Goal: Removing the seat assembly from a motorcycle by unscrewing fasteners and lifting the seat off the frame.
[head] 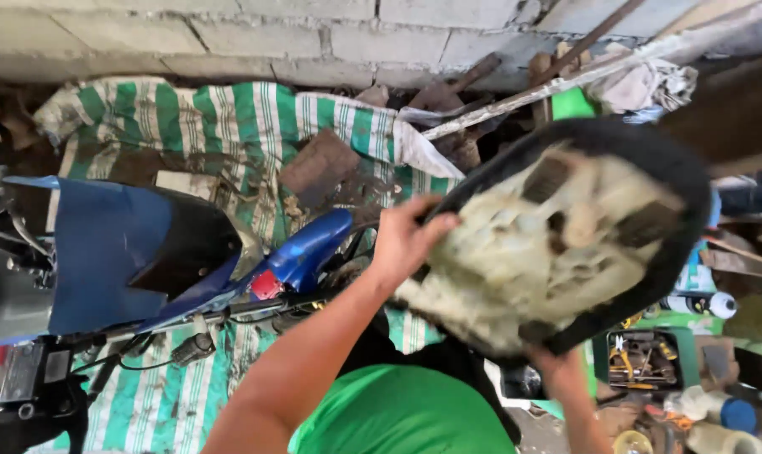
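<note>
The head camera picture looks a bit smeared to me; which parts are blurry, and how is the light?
In the head view, the motorcycle seat, underside up, and the right hand under it look motion-smeared; the left hand gripping its edge is softer too. The striped tarp and blue fairing look sharper. Light is even daylight, with no harsh glare; the block wall bows slightly from the wide lens.

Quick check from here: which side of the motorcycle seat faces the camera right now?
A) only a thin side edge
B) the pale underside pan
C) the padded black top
B: the seat shows its pale, grimy underside pan framed by a black rim, with the left hand gripping its edge and the right hand under its lower end.
</note>
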